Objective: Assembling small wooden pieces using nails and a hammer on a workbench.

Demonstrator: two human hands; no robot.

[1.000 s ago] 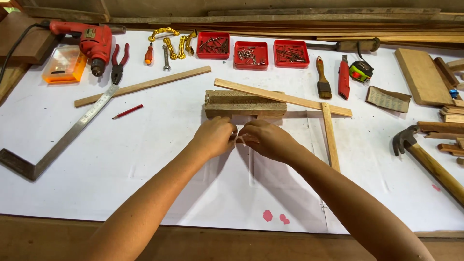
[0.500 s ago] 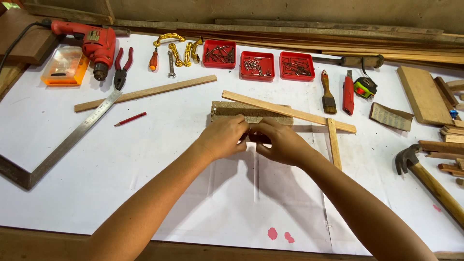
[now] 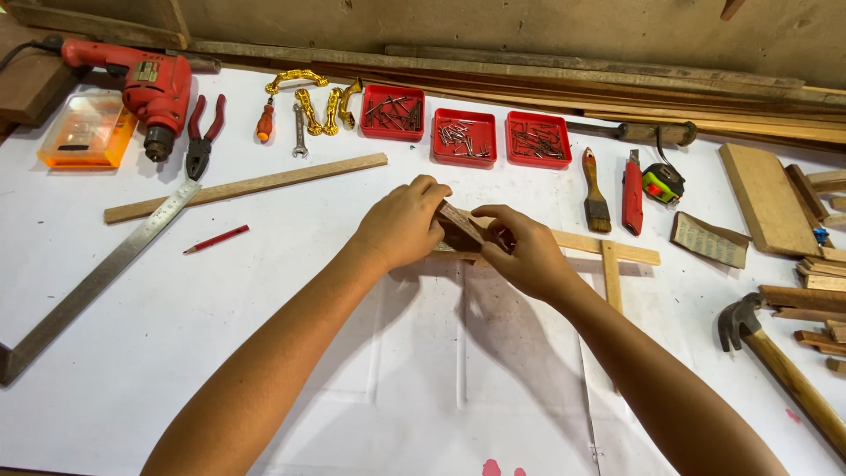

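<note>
I see my left hand (image 3: 404, 222) and right hand (image 3: 522, 251) both grasping the wood block (image 3: 462, 227); tilted, it may slip onto the thin strip (image 3: 608, 247) right of it.

Soft, even light is falling from above and slightly ahead, leaving the white table covering (image 3: 159, 353) bright without glare. Faint grey shadows are pooling under both forearms, toward the near edge. Everything is staying sharp, with only slight bending of straight lines showing toward the frame's edges
</note>
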